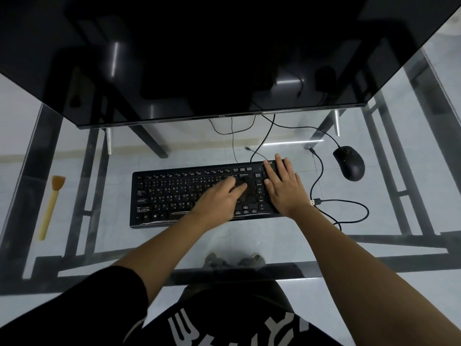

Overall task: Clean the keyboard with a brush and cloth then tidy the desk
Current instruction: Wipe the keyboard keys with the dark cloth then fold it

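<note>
Head view: keyboard (174, 196) lay mid-frame on the glass desk (174, 245), probably stiff, light and apt to slide. Right hand (283, 188), fingers straight and nearly together, pinned its three-o'clock end. Left hand (219, 198), fingers extended, pressed a soft dark cloth (243, 190). Brush (53, 206) lay at nine o'clock.

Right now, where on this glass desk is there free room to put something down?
Free: the glass between the brush and the keyboard, and the strip in front of the keyboard. Crowded: right of the keyboard, where the USB cable loops beside the mouse, and behind it, where wires run under the monitor.
</note>
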